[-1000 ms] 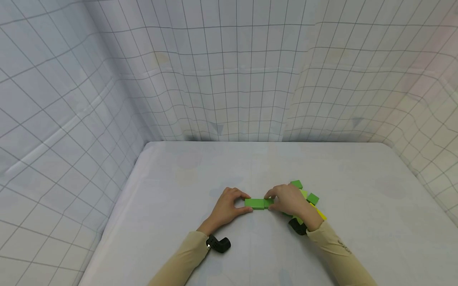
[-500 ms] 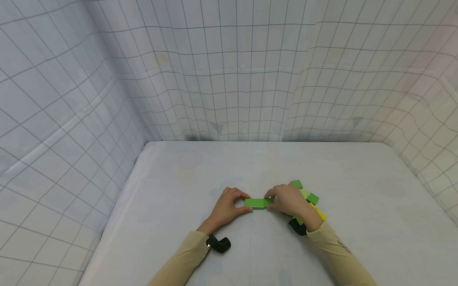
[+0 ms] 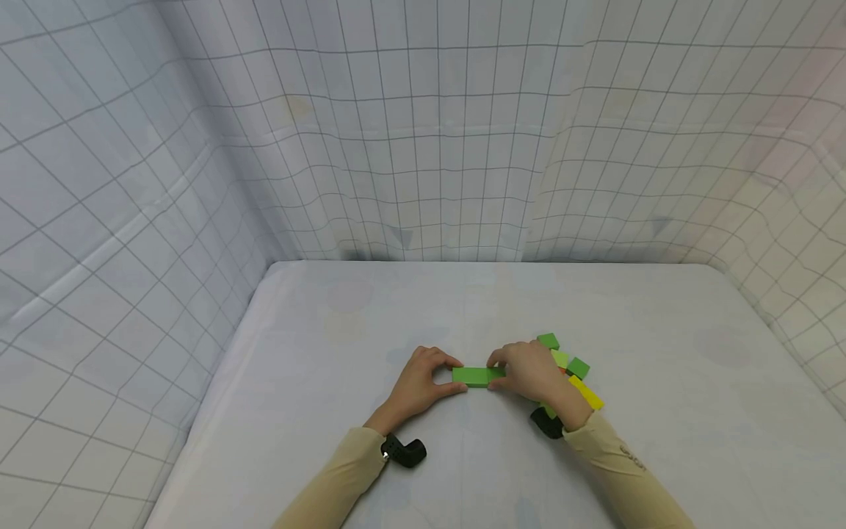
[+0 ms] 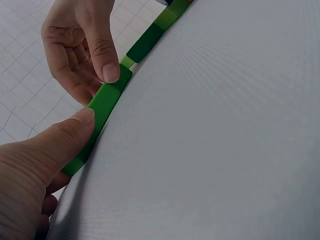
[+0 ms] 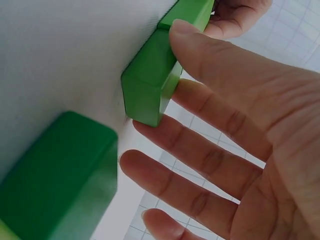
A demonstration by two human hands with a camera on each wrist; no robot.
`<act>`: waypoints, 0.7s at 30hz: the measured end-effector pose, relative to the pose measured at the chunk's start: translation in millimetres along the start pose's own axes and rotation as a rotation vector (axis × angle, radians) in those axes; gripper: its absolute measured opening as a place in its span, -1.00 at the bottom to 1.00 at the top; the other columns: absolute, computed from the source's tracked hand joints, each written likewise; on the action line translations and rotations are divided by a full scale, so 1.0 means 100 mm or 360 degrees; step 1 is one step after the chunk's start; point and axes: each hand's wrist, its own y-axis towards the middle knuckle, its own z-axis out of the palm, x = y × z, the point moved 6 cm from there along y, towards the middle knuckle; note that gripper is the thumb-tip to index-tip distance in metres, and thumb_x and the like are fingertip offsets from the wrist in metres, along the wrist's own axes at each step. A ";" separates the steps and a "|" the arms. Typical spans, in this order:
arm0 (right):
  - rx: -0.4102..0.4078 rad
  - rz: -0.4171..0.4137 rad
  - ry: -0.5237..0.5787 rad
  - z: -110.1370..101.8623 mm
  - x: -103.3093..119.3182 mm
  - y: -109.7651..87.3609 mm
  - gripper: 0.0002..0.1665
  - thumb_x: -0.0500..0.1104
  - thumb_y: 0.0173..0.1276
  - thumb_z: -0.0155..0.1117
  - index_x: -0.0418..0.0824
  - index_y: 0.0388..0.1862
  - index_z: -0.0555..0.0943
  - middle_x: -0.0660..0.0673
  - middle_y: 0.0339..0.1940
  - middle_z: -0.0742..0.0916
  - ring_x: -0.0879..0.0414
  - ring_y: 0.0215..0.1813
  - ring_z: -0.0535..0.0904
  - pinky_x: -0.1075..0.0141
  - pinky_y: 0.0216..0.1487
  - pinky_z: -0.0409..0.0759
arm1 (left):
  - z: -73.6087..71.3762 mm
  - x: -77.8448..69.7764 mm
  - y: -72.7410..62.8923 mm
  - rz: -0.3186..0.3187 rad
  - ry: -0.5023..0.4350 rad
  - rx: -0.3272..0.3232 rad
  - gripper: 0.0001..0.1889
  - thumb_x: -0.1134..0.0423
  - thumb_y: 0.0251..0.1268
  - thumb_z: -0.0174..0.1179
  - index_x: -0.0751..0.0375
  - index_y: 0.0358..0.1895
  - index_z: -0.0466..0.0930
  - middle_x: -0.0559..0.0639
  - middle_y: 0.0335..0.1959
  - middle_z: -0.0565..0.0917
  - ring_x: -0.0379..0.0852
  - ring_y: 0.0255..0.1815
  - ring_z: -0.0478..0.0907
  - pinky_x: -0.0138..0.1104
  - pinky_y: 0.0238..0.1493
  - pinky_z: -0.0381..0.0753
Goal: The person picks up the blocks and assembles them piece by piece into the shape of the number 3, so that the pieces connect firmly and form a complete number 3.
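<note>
Two green blocks lie end to end on the white table, the longer green block [image 3: 471,377] on the left and a shorter green block [image 3: 496,374] on the right. My left hand [image 3: 416,380] pinches the longer one near its left end between thumb and fingers. Across from it, my right hand [image 3: 531,367] holds the shorter one by its sides, thumb on the near face [image 5: 150,57]. In the right wrist view the ends of the two blocks meet with a thin seam. The right hand hides part of the block pile.
Around the right hand are loose blocks: a green block [image 3: 548,341], another green block [image 3: 578,367], a light green block [image 3: 559,358] and a yellow block [image 3: 587,393]. A dark green block [image 5: 60,175] sits close to the right fingers. White gridded curtains [image 3: 423,147] surround the table.
My right hand and wrist have shifted slightly left, and the shorter block now sits more evenly against the longer one. More of the yellow block and a bit of red show. The left hand stays still.
</note>
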 end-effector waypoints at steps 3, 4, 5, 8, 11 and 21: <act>-0.0007 -0.0007 -0.0007 0.00 0.01 0.00 -0.67 -0.01 -0.02 0.56 -0.10 -0.27 0.73 0.04 -0.41 0.70 0.15 -0.37 0.56 0.21 -0.31 0.44 | -0.01 -0.01 0.00 0.0002 0.0003 0.0001 -0.63 -0.05 -0.04 0.45 -0.04 -0.14 0.68 -0.28 -0.22 0.58 -0.22 -0.12 0.35 -0.27 -0.03 0.37; -0.0006 -0.0009 -0.0012 0.00 0.02 0.00 -0.67 -0.01 -0.01 0.56 -0.10 -0.26 0.73 0.04 -0.41 0.70 0.15 -0.36 0.56 0.21 -0.30 0.44 | -0.01 -0.01 0.00 0.0002 0.0003 0.0001 -0.63 -0.05 -0.04 0.45 -0.03 -0.14 0.68 -0.28 -0.22 0.58 -0.21 -0.12 0.35 -0.26 -0.03 0.37; -0.0010 -0.0014 -0.0020 0.00 0.02 0.00 -0.67 -0.02 -0.01 0.56 -0.11 -0.27 0.73 0.04 -0.41 0.70 0.15 -0.37 0.56 0.20 -0.29 0.44 | -0.01 -0.01 0.00 0.0003 0.0003 0.0001 -0.63 -0.05 -0.04 0.45 -0.03 -0.14 0.68 -0.27 -0.22 0.58 -0.21 -0.12 0.35 -0.26 -0.03 0.37; -0.0017 -0.0027 -0.0041 0.01 0.02 0.00 -0.67 -0.02 -0.01 0.56 -0.11 -0.27 0.73 0.05 -0.41 0.69 0.17 -0.38 0.55 0.20 -0.30 0.42 | -0.01 -0.02 0.00 0.0003 0.0003 0.0002 -0.63 -0.04 -0.04 0.45 -0.03 -0.13 0.68 -0.27 -0.22 0.59 -0.21 -0.11 0.35 -0.26 -0.02 0.37; -0.0024 -0.0038 -0.0050 0.01 0.02 0.00 -0.67 -0.02 -0.01 0.56 -0.10 -0.28 0.72 0.05 -0.42 0.69 0.17 -0.40 0.53 0.22 -0.33 0.40 | -0.02 -0.02 0.00 0.0000 -0.0001 0.0003 -0.63 -0.03 -0.04 0.45 -0.03 -0.13 0.68 -0.27 -0.21 0.59 -0.21 -0.11 0.35 -0.27 -0.02 0.37; -0.0018 -0.0035 -0.0047 0.04 0.01 0.00 -0.68 0.00 0.00 0.55 -0.09 -0.28 0.71 0.07 -0.44 0.67 0.18 -0.41 0.51 0.22 -0.35 0.39 | -0.02 -0.03 0.00 0.0045 0.0006 -0.0023 -0.63 -0.06 -0.02 0.44 -0.02 -0.14 0.68 -0.26 -0.22 0.59 -0.20 -0.14 0.36 -0.26 -0.05 0.38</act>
